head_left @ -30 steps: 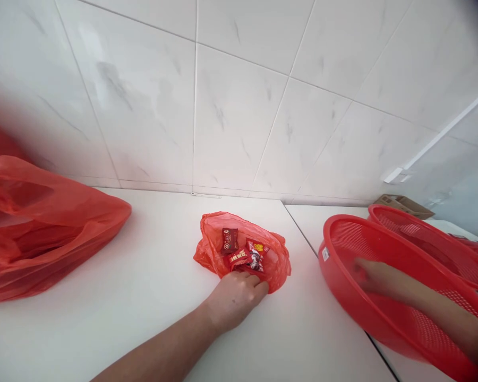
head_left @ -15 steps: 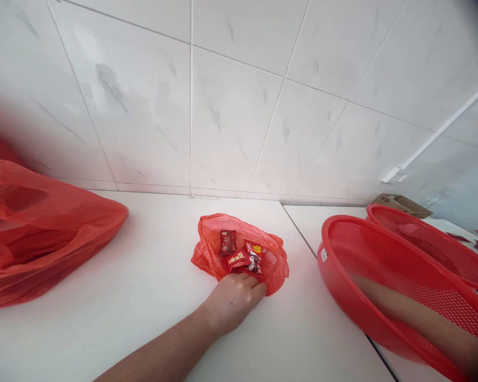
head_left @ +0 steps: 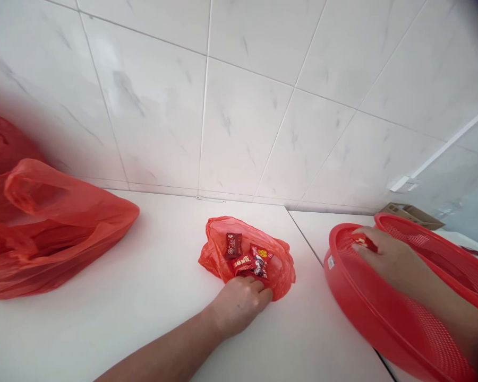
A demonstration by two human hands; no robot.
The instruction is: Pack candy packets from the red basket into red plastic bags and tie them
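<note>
On the white counter, middle: a small red plastic bag lies open and flattened, with a few red-wrapped sweets on top of it.
Left hand: rests palm down at the near edge of the small bag, fingers curled onto the plastic, pinning or pinching its rim; the fingertips are tucked under, so whether they grip it I cannot tell.
Right hand: over the near red basket, fingers narrowed around a small red-wrapped sweet held at the fingertips, just above the basket's far rim.
Near red basket: round, perforated plastic, tilted, at the right on the adjoining counter section; a small white label on its left outer wall.
Second red basket: behind and right of the first, overlapping it.
Far left: a large red plastic bag, crumpled and slumped near the wall, well apart from the small bag.
Far right: a brown cardboard piece by the wall, beyond the baskets.
Behind: a wall of white marbled tiles.
</note>
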